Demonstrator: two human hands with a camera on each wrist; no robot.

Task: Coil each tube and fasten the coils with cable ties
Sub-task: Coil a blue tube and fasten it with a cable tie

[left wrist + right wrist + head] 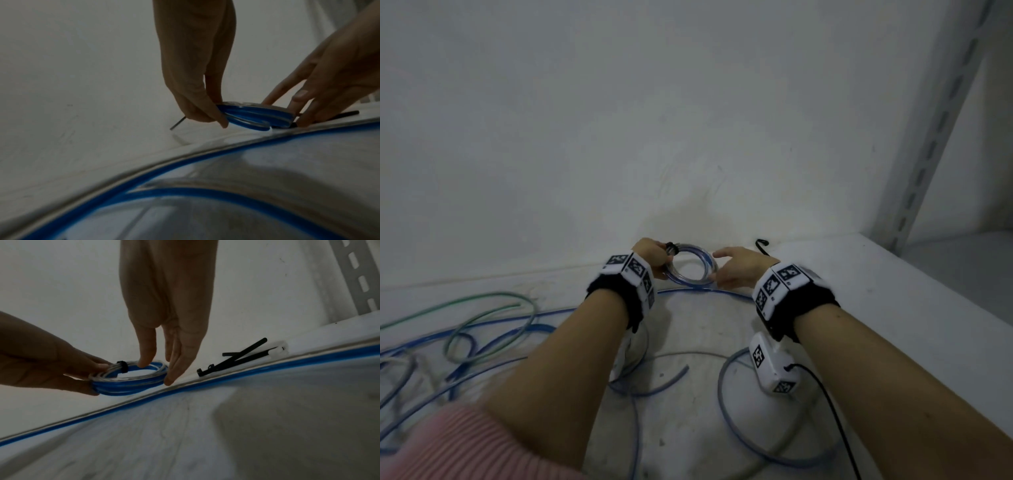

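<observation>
Coil of blue-and-clear plastic tube point(129, 379), bound by black cable tie point(123, 367), is pinched at left by left hand point(650, 257); right hand point(736, 269) fingers point(147, 352), straight and slightly apart, touch its right rim.

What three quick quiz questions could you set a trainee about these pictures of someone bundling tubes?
1. True or false: a black cable tie is already wrapped round the blue coil.
2. Which hand has a curled grip on the coil? A) the left hand B) the right hand C) neither
3. Fill in: the spare cable ties lie on the shelf to the ______ of the coil, as the person sees it.

Key
1. True: the tie sits next to the left fingers.
2. A: the left hand pinches the coil; the right hand's straight fingers only touch its other side.
3. Right, beside the wall.
</observation>
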